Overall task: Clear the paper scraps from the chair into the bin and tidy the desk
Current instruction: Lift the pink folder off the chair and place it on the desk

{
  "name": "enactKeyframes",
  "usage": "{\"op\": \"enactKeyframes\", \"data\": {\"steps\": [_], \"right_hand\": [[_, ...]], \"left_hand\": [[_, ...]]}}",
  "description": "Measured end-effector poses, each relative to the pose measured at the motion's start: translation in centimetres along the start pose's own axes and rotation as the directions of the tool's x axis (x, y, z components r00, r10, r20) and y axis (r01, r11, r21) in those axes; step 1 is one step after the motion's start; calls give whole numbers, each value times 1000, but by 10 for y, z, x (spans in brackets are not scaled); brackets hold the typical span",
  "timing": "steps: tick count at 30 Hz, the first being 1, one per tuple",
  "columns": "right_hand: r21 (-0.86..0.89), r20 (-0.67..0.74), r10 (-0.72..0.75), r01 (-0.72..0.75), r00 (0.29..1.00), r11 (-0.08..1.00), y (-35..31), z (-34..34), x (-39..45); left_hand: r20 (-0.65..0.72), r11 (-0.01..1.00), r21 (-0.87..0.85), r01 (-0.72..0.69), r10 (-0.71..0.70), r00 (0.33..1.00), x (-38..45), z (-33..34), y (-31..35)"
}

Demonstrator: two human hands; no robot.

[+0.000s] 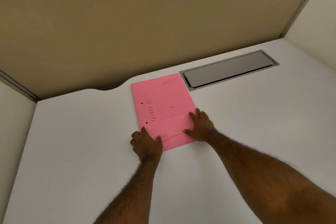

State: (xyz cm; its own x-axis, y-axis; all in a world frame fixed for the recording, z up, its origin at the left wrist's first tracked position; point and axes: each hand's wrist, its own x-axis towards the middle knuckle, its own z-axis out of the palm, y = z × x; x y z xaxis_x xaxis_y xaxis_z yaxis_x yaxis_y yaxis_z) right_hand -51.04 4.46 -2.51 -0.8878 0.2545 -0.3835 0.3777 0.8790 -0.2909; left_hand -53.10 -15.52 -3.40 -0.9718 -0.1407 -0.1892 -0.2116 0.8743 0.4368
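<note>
Pressing flat on pink file folder, lying closed on white desk near centre, far edge just beside grey cable hatch set into desktop. Resting left hand over folder's near-left corner w/ fingers loosely curled, thumb and one fingertip on the cover, and laying right hand on near-right edge w/ fingers spread, palm down. Showing red printed form lines and two punch holes along left side of cover; facing beige cubicle partition behind desk.
</note>
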Motion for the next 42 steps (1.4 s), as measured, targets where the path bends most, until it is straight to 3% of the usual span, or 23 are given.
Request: {"op": "enactKeyframes", "data": {"steps": [6,15,19,24,33,42], "right_hand": [[-43,49,-10,12,999,999,1,-10,3],[121,-143,-18,36,989,992,8,6,-68],[143,-217,-78,110,973,984,6,10,-116],[165,-170,-89,117,981,979,9,19,-190],[211,-239,-144,196,960,958,47,18,-337],[196,-209,-113,155,971,968,90,25,-439]], "left_hand": [[18,999,-42,-15,16,1000,4,-2,2],[97,993,-100,-68,78,992,-50,-26,-19],[125,993,-38,-108,112,986,-96,-40,-25],[158,988,-25,-153,155,975,-169,-58,-37],[138,976,-10,-217,216,967,-315,-88,-58],[168,962,2,-274,270,948,-416,-102,-59]]}}
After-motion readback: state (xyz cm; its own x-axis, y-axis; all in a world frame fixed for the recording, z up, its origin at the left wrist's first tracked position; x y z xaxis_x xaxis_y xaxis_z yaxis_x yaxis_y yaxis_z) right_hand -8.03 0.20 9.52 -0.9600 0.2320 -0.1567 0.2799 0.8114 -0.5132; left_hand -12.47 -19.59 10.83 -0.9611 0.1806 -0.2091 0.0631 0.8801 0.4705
